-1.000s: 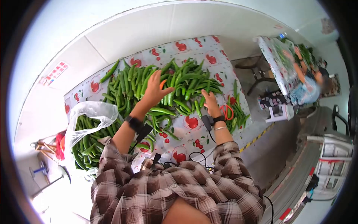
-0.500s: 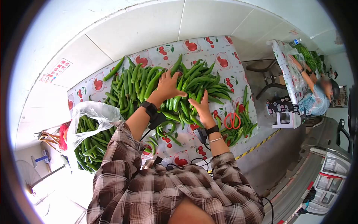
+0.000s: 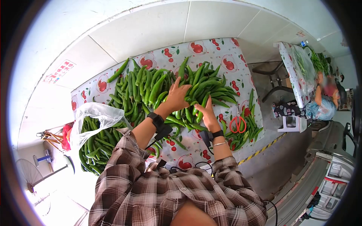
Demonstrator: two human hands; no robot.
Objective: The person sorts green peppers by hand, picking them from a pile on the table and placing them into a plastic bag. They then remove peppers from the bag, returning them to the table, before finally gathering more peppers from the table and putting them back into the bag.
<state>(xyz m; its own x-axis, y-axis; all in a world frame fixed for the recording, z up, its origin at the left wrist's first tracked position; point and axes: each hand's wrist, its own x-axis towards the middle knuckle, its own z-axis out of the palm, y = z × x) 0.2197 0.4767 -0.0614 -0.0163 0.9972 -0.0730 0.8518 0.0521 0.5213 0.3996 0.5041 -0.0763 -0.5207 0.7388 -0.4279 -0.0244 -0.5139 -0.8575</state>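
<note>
A broad heap of long green peppers lies across a table covered with a cherry-print cloth. My left hand rests on the middle of the heap, fingers stretched out over the peppers. Close to its right, my right hand touches the heap's near side, with thumb and fingers apart around some peppers. Several peppers lie between the two hands; their fingertips are partly hidden among them. Red-handled scissors lie right of my right hand, on a smaller group of peppers.
A clear plastic bag full of green peppers stands at the left. Black cables run along the table's near edge. Farther right, another person sits at a second table with greens, near a white stool.
My left hand has shifted right, closer to my right hand, and its fingers are less spread. The other person's arms have drawn back from the second table. The view has shifted slightly.
</note>
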